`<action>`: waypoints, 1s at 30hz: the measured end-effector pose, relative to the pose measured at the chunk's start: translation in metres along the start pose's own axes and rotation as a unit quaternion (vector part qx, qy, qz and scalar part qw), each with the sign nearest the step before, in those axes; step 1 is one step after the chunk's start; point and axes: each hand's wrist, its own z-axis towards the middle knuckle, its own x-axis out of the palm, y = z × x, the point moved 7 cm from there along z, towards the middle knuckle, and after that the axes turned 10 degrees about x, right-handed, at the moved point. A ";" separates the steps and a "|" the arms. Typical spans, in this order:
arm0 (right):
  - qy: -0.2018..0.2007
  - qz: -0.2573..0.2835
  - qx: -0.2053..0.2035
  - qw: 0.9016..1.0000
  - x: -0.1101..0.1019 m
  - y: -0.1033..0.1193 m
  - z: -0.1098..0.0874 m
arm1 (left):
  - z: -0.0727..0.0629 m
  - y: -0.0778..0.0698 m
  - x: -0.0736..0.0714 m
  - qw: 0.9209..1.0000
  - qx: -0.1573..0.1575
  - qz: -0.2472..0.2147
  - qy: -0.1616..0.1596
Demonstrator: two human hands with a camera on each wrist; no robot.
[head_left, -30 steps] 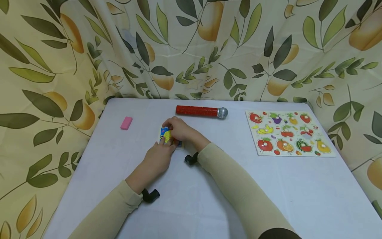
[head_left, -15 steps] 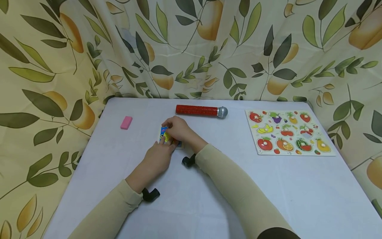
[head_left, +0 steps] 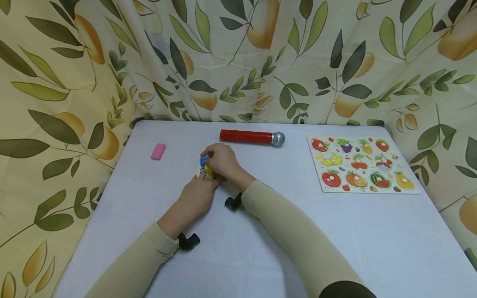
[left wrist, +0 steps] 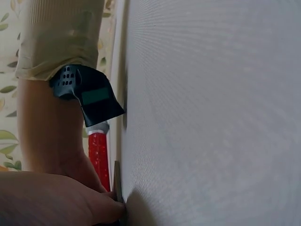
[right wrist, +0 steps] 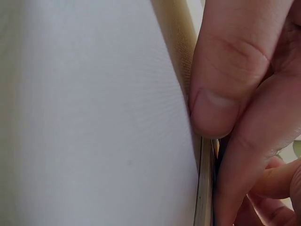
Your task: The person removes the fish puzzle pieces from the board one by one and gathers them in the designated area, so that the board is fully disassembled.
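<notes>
The right hand (head_left: 222, 160) pinches the edge of a small blue-and-yellow picture board (head_left: 206, 166), left of the frame's centre on the desk (head_left: 261, 240); the left hand (head_left: 197, 195) grips its near side. Good handling probably means keeping the board flat, left steadying, right pressing lightly and evenly.

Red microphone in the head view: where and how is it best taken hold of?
I'd take the red microphone around the middle of its handle, coming from above with the grip closing across its width. It lies lengthwise on its side, and the long, slim handle should be easier to hold than the rounded silver head.
</notes>
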 end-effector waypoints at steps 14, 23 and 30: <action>0.025 0.127 0.030 0.991 -0.021 -0.010 0.007 | 0.003 0.002 0.003 0.998 -0.030 -0.009 0.055; 0.081 0.175 0.132 0.972 -0.060 -0.051 0.004 | 0.002 0.002 0.005 0.994 -0.060 -0.019 0.091; 0.067 0.132 0.145 0.978 -0.079 -0.086 -0.002 | 0.000 0.002 0.005 0.993 -0.065 -0.018 0.097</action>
